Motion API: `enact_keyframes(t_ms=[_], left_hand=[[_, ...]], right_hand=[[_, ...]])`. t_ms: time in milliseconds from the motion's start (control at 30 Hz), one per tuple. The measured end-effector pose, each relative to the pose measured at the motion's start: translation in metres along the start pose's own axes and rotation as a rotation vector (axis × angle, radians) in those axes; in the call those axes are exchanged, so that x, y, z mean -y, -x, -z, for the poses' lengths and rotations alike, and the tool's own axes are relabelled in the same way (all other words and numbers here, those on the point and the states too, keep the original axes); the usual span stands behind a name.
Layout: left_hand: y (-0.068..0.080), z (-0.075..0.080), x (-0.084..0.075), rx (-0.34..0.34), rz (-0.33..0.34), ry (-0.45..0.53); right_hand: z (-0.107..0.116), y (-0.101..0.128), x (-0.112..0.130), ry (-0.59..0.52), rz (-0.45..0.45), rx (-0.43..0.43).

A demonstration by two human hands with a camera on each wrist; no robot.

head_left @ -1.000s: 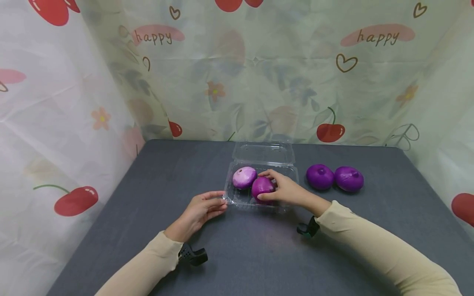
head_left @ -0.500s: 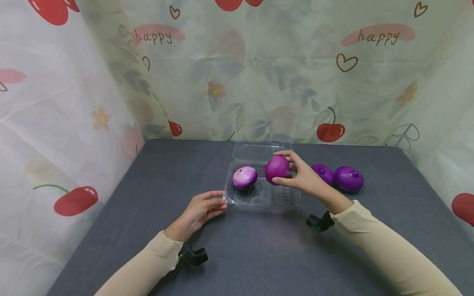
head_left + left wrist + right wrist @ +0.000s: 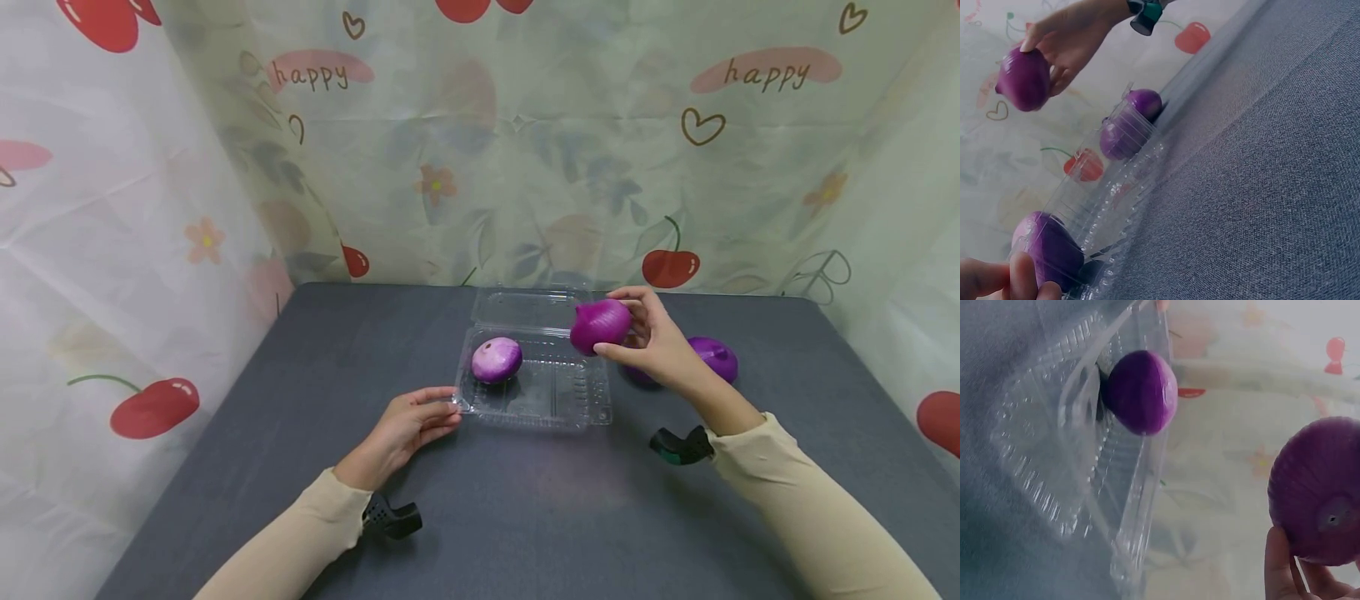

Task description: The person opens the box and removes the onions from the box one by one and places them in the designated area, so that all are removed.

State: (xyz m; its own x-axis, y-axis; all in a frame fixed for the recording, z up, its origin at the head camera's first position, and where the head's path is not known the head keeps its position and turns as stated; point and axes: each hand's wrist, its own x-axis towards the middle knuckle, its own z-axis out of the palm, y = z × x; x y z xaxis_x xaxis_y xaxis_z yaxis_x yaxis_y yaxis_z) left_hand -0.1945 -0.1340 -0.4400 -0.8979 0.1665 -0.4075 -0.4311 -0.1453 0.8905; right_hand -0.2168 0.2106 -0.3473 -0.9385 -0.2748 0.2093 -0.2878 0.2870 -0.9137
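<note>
My right hand [image 3: 624, 327] holds a dark purple onion [image 3: 598, 326] in the air over the far right corner of a clear plastic clamshell box [image 3: 558, 408], whose lid [image 3: 531, 307] lies open at the back. The right wrist view shows the held onion [image 3: 1319, 490] resting on my fingertips [image 3: 1280, 569]. A paler purple onion [image 3: 496, 360] sits in the box's left half. My left hand [image 3: 446, 407] lies on the table, and its fingertips [image 3: 1022, 281] touch the box's near left corner.
Two more purple onions lie on the grey table [image 3: 525, 517] right of the box: one in plain sight [image 3: 716, 358], one [image 3: 637, 375] mostly hidden behind my right hand. Patterned curtains [image 3: 187, 208] close off the back and both sides.
My right hand has lifted the dark onion out of the box's right half and carried it up, back and to the right. The left hand and the box have stayed put.
</note>
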Motion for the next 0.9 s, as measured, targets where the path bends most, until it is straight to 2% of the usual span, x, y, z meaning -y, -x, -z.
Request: enact_keyframes(t_ms=[233, 700, 900], left_hand=[[0.0, 0.0, 0.0, -0.001, -0.005, -0.003], [0.0, 0.0, 0.0, -0.002, -0.002, -0.004], [0.0, 0.0, 0.0, 0.001, -0.003, -0.005]], right_hand=[[0.016, 0.012, -0.005, 0.098, -0.056, -0.022], [0.039, 0.044, -0.023, 0.153, -0.04, -0.036], [0.042, 0.053, -0.034, 0.146, -0.082, 0.009]])
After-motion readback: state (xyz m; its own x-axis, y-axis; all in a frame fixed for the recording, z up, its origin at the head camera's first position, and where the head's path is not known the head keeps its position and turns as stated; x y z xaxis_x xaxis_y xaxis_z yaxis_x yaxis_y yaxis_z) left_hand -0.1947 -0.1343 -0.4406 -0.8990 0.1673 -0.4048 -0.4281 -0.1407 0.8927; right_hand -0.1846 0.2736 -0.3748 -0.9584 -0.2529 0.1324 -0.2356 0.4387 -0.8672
